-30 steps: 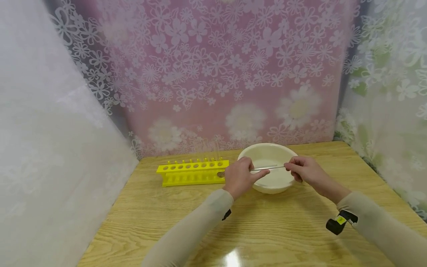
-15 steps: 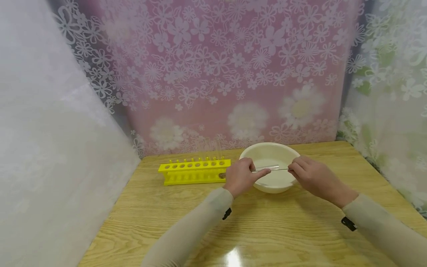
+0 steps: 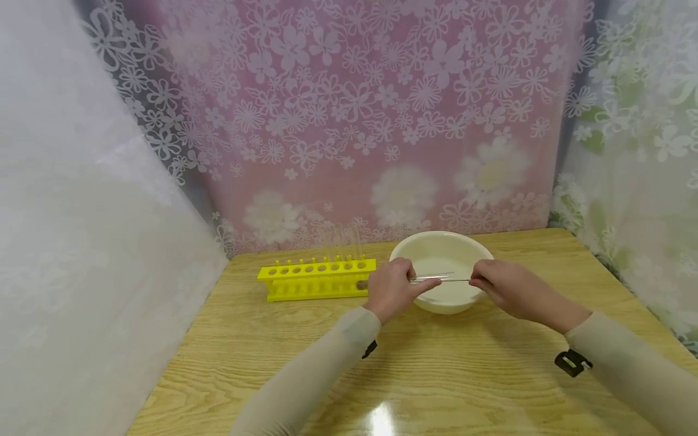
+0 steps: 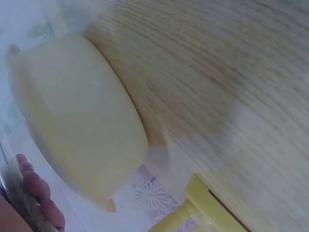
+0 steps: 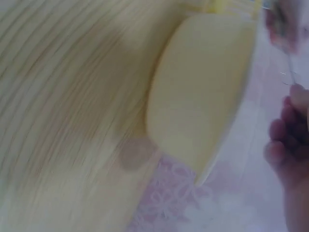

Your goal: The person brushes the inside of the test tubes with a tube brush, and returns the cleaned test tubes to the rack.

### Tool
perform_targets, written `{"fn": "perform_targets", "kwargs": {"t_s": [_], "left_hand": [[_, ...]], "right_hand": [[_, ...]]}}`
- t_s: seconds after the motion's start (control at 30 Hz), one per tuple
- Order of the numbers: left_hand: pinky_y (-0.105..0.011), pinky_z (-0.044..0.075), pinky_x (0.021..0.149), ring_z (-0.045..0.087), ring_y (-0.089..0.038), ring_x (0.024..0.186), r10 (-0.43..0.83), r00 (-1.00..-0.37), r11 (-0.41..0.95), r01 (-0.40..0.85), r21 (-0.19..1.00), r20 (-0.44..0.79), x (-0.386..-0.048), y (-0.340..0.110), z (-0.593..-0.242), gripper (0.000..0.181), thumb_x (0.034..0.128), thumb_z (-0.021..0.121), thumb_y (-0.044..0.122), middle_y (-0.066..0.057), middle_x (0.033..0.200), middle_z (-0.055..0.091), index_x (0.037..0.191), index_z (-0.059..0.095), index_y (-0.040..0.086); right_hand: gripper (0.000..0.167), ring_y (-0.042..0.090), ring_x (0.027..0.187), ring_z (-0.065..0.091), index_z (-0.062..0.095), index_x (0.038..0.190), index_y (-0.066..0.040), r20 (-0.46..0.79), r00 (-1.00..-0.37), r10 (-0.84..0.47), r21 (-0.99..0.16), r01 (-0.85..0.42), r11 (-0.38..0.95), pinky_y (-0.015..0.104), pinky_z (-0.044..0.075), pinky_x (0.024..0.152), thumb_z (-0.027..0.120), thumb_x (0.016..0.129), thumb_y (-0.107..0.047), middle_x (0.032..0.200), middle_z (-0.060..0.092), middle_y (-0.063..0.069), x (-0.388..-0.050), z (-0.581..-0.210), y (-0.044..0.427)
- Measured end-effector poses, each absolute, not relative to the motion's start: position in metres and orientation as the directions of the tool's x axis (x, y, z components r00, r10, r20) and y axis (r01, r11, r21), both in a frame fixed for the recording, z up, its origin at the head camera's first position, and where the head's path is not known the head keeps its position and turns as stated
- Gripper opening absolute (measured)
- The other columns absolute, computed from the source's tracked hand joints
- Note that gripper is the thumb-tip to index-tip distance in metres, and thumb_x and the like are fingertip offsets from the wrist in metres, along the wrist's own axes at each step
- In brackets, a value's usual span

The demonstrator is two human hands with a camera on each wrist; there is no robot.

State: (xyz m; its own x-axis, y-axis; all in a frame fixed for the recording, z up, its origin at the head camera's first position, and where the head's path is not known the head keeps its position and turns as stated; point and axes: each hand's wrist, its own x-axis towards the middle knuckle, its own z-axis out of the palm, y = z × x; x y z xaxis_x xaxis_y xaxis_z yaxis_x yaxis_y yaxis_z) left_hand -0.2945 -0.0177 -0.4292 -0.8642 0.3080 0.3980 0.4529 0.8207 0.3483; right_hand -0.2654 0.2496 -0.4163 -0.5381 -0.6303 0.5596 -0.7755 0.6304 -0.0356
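Over the cream basin [image 3: 444,307], my left hand [image 3: 391,289] grips a clear glass test tube [image 3: 436,275] lying nearly level, its thumb along the glass. To the right, my right hand [image 3: 509,289] pinches the thin wire handle [image 3: 460,280] of a test tube brush. Brownish bristles [image 3: 362,284] show beyond the left hand on its other side; in the left wrist view the bristles [image 4: 29,208] seem to lie within the glass. Blurred in the right wrist view, the right hand [image 5: 294,140] has its fingers curled at the wire's end.
Left of the basin stands a yellow test tube rack [image 3: 316,297], with several clear tubes [image 3: 357,242] upright at its back right. All rest on a wood-grain table [image 3: 262,363]. Floral cloth hangs behind and at the sides.
My right hand has turned at the wrist and shifted slightly right and down, still pinching the wire. The left hand keeps its grip on the test tube, almost unmoved.
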Motion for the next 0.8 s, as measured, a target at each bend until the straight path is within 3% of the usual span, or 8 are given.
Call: {"fn": "perform_targets", "kwargs": {"t_s": [0.07,0.13,0.27,0.43,0.53,0.67,0.73,0.8], "left_hand": [[-0.026,0.028,0.042,0.041,-0.009,0.046,0.311,-0.860,0.821,0.458,0.342,0.405,-0.294,-0.018,-0.429,0.059,0.0803,0.057,0.082,0.009,0.059,0.047,0.070,0.052,0.024],[-0.025,0.027,0.042,0.040,-0.009,0.046,0.318,-0.854,0.822,0.465,0.330,0.413,-0.293,-0.017,-0.429,0.059,0.0806,0.057,0.081,0.008,0.060,0.047,0.070,0.051,0.023],[-0.024,0.025,0.041,0.037,-0.007,0.044,0.338,-0.840,0.830,0.479,0.286,0.424,-0.292,-0.015,-0.428,0.059,0.0818,0.057,0.080,0.008,0.060,0.045,0.070,0.050,0.023],[-0.023,0.023,0.040,0.035,-0.006,0.043,0.350,-0.829,0.849,0.477,0.225,0.437,-0.291,-0.013,-0.428,0.059,0.0823,0.055,0.081,0.009,0.061,0.045,0.070,0.050,0.023],[-0.023,0.026,0.041,0.037,-0.005,0.044,0.349,-0.824,0.855,0.475,0.208,0.446,-0.290,-0.012,-0.428,0.059,0.0823,0.056,0.081,0.011,0.063,0.046,0.071,0.051,0.023],[-0.023,0.029,0.041,0.039,-0.005,0.045,0.361,-0.810,0.856,0.485,0.180,0.463,-0.289,-0.011,-0.427,0.057,0.0832,0.055,0.080,0.012,0.065,0.046,0.072,0.051,0.024],[-0.023,0.029,0.041,0.039,-0.005,0.045,0.364,-0.807,0.853,0.489,0.182,0.464,-0.289,-0.012,-0.427,0.057,0.0838,0.054,0.080,0.012,0.065,0.045,0.072,0.051,0.024],[-0.024,0.030,0.041,0.039,-0.005,0.045,0.359,-0.813,0.846,0.491,0.209,0.458,-0.289,-0.012,-0.427,0.058,0.0842,0.054,0.080,0.011,0.064,0.045,0.071,0.050,0.024]], "right_hand": [[0.011,-0.004,0.060,0.039,0.062,0.091,-0.015,0.489,-0.646,-0.586,-0.238,-0.745,0.623,0.021,0.038,0.055,0.069,0.094,-0.007,0.075,0.057,-0.008,-0.264,-0.412,0.249],[0.007,-0.002,0.057,0.039,0.063,0.092,-0.013,0.410,-0.731,-0.546,-0.422,-0.682,0.597,0.023,0.039,0.054,0.065,0.098,-0.009,0.071,0.057,-0.006,-0.264,-0.409,0.250],[0.017,0.012,0.047,0.041,0.062,0.092,-0.005,0.253,-0.816,-0.520,-0.675,-0.534,0.509,0.029,0.041,0.049,0.057,0.104,-0.016,0.062,0.050,0.001,-0.266,-0.404,0.254],[0.031,0.027,0.045,0.042,0.057,0.091,0.005,0.107,-0.859,-0.501,-0.810,-0.367,0.456,0.034,0.044,0.050,0.054,0.106,-0.023,0.060,0.046,0.004,-0.270,-0.398,0.256],[0.036,0.022,0.048,0.043,0.054,0.091,0.006,0.001,-0.876,-0.483,-0.884,-0.227,0.410,0.034,0.045,0.051,0.053,0.106,-0.026,0.064,0.046,0.003,-0.273,-0.396,0.256],[0.034,0.013,0.053,0.044,0.052,0.088,0.000,-0.124,-0.876,-0.467,-0.950,-0.031,0.311,0.032,0.045,0.052,0.050,0.107,-0.027,0.068,0.045,0.001,-0.277,-0.396,0.256],[0.034,0.013,0.056,0.045,0.052,0.089,-0.001,-0.128,-0.887,-0.444,-0.954,-0.012,0.299,0.032,0.046,0.054,0.050,0.107,-0.029,0.070,0.046,0.002,-0.277,-0.396,0.254],[0.034,0.016,0.058,0.048,0.055,0.092,-0.001,-0.050,-0.910,-0.411,-0.934,-0.103,0.342,0.032,0.046,0.055,0.052,0.106,-0.031,0.072,0.049,0.004,-0.274,-0.398,0.253]]}}
